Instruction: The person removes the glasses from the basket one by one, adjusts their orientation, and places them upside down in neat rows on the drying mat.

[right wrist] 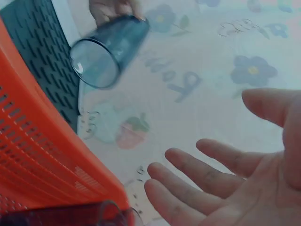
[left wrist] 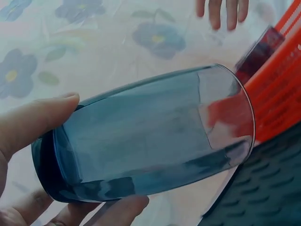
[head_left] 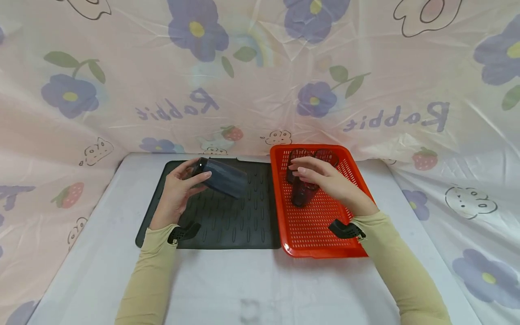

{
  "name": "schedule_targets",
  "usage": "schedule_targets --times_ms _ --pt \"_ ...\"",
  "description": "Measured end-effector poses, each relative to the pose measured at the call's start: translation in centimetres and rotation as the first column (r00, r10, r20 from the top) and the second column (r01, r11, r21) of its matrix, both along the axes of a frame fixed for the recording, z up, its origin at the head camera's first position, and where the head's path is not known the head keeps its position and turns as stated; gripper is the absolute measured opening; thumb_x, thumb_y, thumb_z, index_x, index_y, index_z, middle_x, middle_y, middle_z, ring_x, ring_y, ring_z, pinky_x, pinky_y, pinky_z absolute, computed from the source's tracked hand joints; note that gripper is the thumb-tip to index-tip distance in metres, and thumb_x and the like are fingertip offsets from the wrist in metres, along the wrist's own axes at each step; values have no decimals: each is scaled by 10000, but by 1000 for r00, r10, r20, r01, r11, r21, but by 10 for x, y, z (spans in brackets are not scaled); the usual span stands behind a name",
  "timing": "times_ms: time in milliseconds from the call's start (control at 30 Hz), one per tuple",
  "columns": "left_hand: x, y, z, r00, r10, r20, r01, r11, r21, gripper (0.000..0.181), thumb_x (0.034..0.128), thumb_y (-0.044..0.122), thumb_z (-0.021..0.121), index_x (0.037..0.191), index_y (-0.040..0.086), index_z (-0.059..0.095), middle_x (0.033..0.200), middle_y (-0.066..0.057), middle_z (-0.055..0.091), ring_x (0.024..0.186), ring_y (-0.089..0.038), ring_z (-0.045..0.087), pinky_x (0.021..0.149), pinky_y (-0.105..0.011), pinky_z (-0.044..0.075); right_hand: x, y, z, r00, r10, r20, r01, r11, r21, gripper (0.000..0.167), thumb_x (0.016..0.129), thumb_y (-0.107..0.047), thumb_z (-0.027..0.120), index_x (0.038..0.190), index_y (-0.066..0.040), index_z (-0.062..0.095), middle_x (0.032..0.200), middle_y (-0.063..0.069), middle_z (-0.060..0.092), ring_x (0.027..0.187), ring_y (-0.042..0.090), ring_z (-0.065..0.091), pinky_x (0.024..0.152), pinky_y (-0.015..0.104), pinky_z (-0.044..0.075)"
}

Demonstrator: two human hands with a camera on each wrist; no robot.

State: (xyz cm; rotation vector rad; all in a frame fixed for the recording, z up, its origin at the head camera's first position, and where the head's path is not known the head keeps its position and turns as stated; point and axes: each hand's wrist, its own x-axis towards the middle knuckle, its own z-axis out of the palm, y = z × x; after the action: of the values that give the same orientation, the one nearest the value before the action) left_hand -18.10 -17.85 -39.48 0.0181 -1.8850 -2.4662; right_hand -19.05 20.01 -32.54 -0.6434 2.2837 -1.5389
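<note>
A blue-tinted glass [head_left: 225, 177] is tilted over the dark ridged mat [head_left: 243, 225], its base gripped by the left hand [head_left: 178, 192]. In the left wrist view the thumb and fingers wrap the base of the glass [left wrist: 150, 136], and its open rim faces right. The right hand [head_left: 333, 180] is above the red basket [head_left: 284, 225] with fingers spread and holding nothing, as the right wrist view shows of the hand [right wrist: 221, 183]. Beneath it, several dark reddish glasses [head_left: 302, 192] lie in the basket, partly hidden by the hand.
The mat lies left of the basket, their edges close together. Both are on a white-covered table [head_left: 219, 284]. A patterned curtain [head_left: 252, 90] hangs behind and along the sides. Dark straps are on both wrists.
</note>
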Motion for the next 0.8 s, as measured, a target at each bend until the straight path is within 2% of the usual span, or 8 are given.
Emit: schedule_targets --times_ms 233,333,500,633,800 --pt "4 -26 -1 998 65 -11 -65 998 -8 565 785 23 784 1297 78 551 1091 -109 524 892 -162 671 748 -330 567 -1 18 3 996 -48 -70 49 999 7 455 1018 -271 489 1374 11 453 1354 166 501 1259 309 459 1058 369 372" --pt "5 -33 -2 996 89 -11 -90 996 -18 605 772 28 797 1312 71 528 1086 -117 517 876 -160 679 741 -313 564 -4 25 2 992 -85 -92 89 995 47 461 1018 -290 487 1374 2 458 1351 158 501 1253 295 458 1063 382 365" --pt "7 -41 -4 990 140 -4 -140 988 -61 658 740 13 818 1327 61 523 1120 -118 517 865 -148 682 730 -282 564 -5 31 0 981 -148 -125 167 973 159 473 1008 -337 498 1379 -45 474 1365 130 495 1263 273 444 1063 486 328" --pt "10 -48 -8 982 189 21 -184 975 -128 709 714 24 840 1344 60 517 1193 -97 487 924 -125 646 710 -238 561 -5 32 -4 980 -157 -124 184 952 245 505 1001 -370 501 1404 -71 445 1403 143 457 1283 296 425 1055 521 327" --pt "13 -56 -13 967 253 46 -237 947 -218 739 697 68 864 1351 80 522 1273 -77 451 993 -144 586 696 -167 536 -9 34 -13 981 -151 -122 180 941 285 573 975 -357 560 1431 -50 397 1434 177 411 1306 344 393 1051 539 331"
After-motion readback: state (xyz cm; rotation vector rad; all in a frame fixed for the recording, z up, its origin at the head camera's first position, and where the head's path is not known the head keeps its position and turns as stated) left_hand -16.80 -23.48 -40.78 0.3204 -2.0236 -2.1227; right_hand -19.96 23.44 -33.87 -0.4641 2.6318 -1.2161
